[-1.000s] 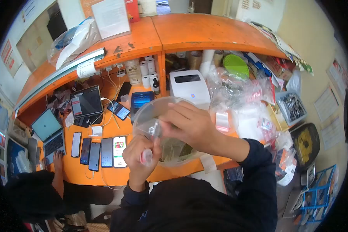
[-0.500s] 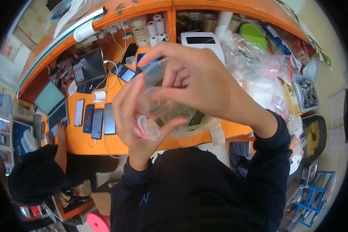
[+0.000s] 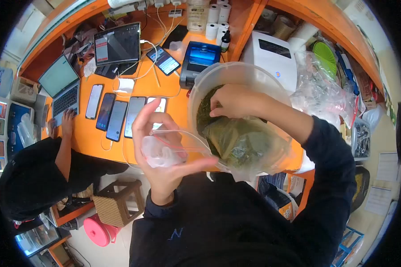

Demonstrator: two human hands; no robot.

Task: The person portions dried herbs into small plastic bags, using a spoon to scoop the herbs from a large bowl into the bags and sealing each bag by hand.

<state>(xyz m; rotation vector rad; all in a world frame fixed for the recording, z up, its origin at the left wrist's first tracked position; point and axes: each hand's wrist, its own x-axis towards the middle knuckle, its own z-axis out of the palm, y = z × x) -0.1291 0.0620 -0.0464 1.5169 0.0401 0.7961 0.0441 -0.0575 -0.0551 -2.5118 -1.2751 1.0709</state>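
My left hand (image 3: 165,155) is curled round a small clear plastic bag (image 3: 158,152) with a red line along its open edge. The bag is held before the left side of a large translucent tub (image 3: 236,71). Inside the tub lie dark green dried leaves (image 3: 205,109) and a crumpled clear plastic sheet or bag (image 3: 240,140). Over the leaves, inside the rim, my right hand (image 3: 231,101) has its fingers bent together; whatever they hold is hidden.
Several phones (image 3: 104,111), a laptop (image 3: 64,98), a tablet (image 3: 116,44) and a blue-screened device (image 3: 202,60) stand left of the tub. Another person's hands (image 3: 67,122) rest at the laptop. A white machine (image 3: 272,58) and plastic bags (image 3: 325,93) are at right.
My right hand has moved from beside the small bag down into the tub. My left hand now holds the bag alone, with its mouth opened. The view has shifted left.
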